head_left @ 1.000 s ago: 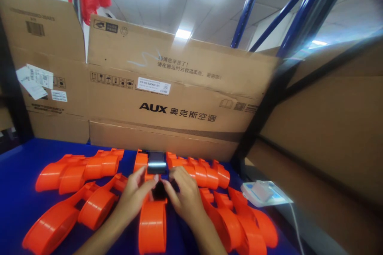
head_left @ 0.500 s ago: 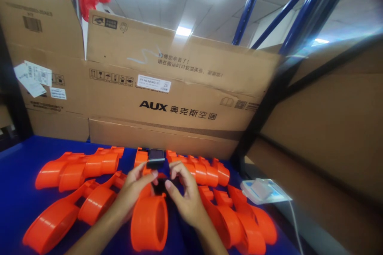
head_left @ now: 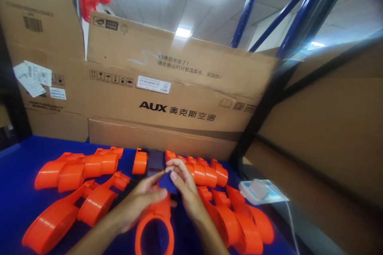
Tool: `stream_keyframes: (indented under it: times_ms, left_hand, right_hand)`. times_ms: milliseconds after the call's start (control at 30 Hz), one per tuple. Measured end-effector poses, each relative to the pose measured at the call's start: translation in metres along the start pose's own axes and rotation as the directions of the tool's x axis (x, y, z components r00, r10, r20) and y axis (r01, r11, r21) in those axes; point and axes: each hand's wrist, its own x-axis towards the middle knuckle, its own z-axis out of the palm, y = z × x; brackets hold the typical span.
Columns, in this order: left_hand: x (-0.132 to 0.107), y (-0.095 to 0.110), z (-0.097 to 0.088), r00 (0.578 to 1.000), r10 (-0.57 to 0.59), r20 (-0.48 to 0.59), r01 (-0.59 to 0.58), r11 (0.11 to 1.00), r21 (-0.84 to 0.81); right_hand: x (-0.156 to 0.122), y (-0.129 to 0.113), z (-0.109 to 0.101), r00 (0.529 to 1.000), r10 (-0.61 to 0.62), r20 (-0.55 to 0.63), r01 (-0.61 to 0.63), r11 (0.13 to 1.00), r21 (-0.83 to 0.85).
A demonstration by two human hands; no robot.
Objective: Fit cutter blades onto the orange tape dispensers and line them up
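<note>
In the middle of the view, my left hand [head_left: 140, 197] is closed round the upper part of an orange ring-shaped plastic piece [head_left: 154, 216]. The ring hangs below my fingers, its opening facing me. Against the top of this piece, my right hand [head_left: 186, 187] pinches a small dark blue flap [head_left: 168, 182] between thumb and fingers. What the flap is made of cannot be made out. Just beyond my hands lies a dark flat rectangular case [head_left: 155, 162], beside another orange piece [head_left: 139, 162].
Similar orange pieces lie in rows on the blue surface [head_left: 18, 167], left [head_left: 49, 223] and right [head_left: 249, 231] of my hands. A white box with a cord [head_left: 265, 191] sits at the right. Cardboard [head_left: 179, 87] and a dark post [head_left: 254, 123] stand behind.
The orange ring in my hands has tipped so its opening faces me. My hands have come together, and the blue flap now shows between them. The dark case beyond is less covered.
</note>
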Motion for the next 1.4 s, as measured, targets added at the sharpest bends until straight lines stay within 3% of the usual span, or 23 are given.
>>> stream_keyframes:
  times_ms: [100, 233, 367, 533, 633, 733, 833, 1000, 1100, 1167, 1300, 1400]
  left_hand:
    - [0.002, 0.000, -0.001, 0.997, -0.012, -0.075, 0.016, 0.999, 0.050]
    - [0.003, 0.001, -0.003, 0.996, 0.008, -0.086, 0.006, 0.987, 0.160]
    - [0.003, 0.003, -0.004, 0.997, 0.009, -0.082, 0.005, 0.986, 0.168]
    - [0.006, 0.002, -0.009, 0.989, -0.001, -0.149, 0.010, 0.998, 0.061]
    - [0.008, 0.003, -0.015, 0.975, -0.003, -0.224, -0.009, 0.999, -0.054]
    - [0.011, 0.006, -0.024, 0.964, 0.035, -0.264, -0.058, 0.995, -0.078]
    - [0.015, 0.007, -0.030, 0.946, 0.075, -0.315, -0.096, 0.994, -0.052]
    - [0.017, 0.003, -0.029, 0.943, 0.096, -0.318, -0.110, 0.994, -0.027]
    - [0.015, 0.000, -0.026, 0.958, 0.050, -0.283, -0.066, 0.997, -0.048]
    - [0.013, -0.001, -0.024, 0.963, 0.034, -0.268, -0.052, 0.997, -0.061]
    - [0.007, -0.001, -0.015, 0.987, -0.029, -0.160, 0.009, 0.992, -0.123]
    - [0.002, -0.001, -0.004, 0.996, -0.029, -0.082, 0.016, 0.988, -0.154]
  right_hand:
    - [0.001, 0.002, 0.005, 1.000, 0.008, -0.020, -0.008, 0.999, -0.044]
    - [0.002, 0.005, 0.010, 1.000, -0.004, -0.027, 0.003, 0.999, -0.035]
    - [0.002, 0.005, 0.013, 0.999, -0.007, -0.051, 0.004, 0.998, -0.059]
    - [0.005, 0.001, 0.002, 0.999, 0.008, -0.051, -0.016, 0.986, -0.168]
    - [0.004, -0.003, -0.013, 0.996, -0.008, -0.091, -0.024, 0.940, -0.340]
    - [-0.005, -0.011, -0.025, 0.992, 0.094, 0.086, -0.029, 0.825, -0.564]
    - [-0.014, -0.020, -0.027, 0.944, 0.208, 0.256, -0.005, 0.784, -0.621]
    - [-0.014, -0.023, -0.027, 0.913, 0.270, 0.307, -0.036, 0.802, -0.596]
    - [-0.011, -0.020, -0.032, 0.902, 0.322, 0.286, -0.124, 0.829, -0.545]
    - [-0.007, -0.018, -0.036, 0.924, 0.302, 0.236, -0.159, 0.861, -0.483]
    - [0.002, -0.013, -0.038, 0.992, 0.124, 0.016, -0.113, 0.944, -0.311]
    - [0.008, -0.007, -0.034, 0.987, 0.038, -0.155, -0.070, 0.976, -0.206]
